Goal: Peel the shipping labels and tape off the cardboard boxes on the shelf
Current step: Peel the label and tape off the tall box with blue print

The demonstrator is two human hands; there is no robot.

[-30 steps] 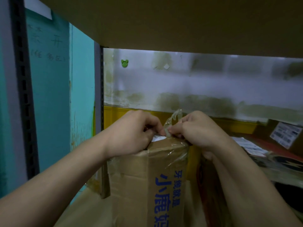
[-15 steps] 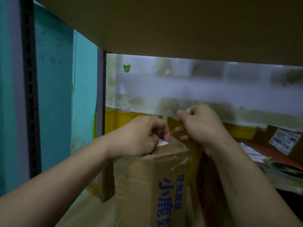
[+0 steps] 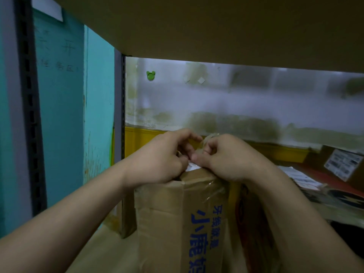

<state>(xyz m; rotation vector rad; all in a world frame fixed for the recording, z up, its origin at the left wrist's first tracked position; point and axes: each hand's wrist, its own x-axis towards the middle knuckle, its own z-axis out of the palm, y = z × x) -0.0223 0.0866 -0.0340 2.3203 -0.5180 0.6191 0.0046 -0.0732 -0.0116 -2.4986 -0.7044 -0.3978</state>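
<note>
A tall brown cardboard box [image 3: 173,217] with blue printed characters stands upright on the shelf in front of me. A white label [image 3: 192,166] shows on its top edge, and wrinkled clear tape [image 3: 213,191] clings to its upper right corner. My left hand [image 3: 159,160] rests on the box top with curled fingers at the label's left edge. My right hand [image 3: 222,154] pinches a crumpled strip of clear tape [image 3: 204,141] just above the top. Both hands' fingertips meet over the label and hide most of it.
A dark upright shelf post [image 3: 31,115] and a teal wall [image 3: 63,115] are at the left. A shelf board [image 3: 216,26] hangs low overhead. Another box [image 3: 254,223] leans right of the tall one. Flat cartons with a white shipping label [image 3: 343,164] lie at the right.
My right hand lifted away with the tape strip half a second ago and has come back down to the box top beside the left hand. The left hand stayed on the box.
</note>
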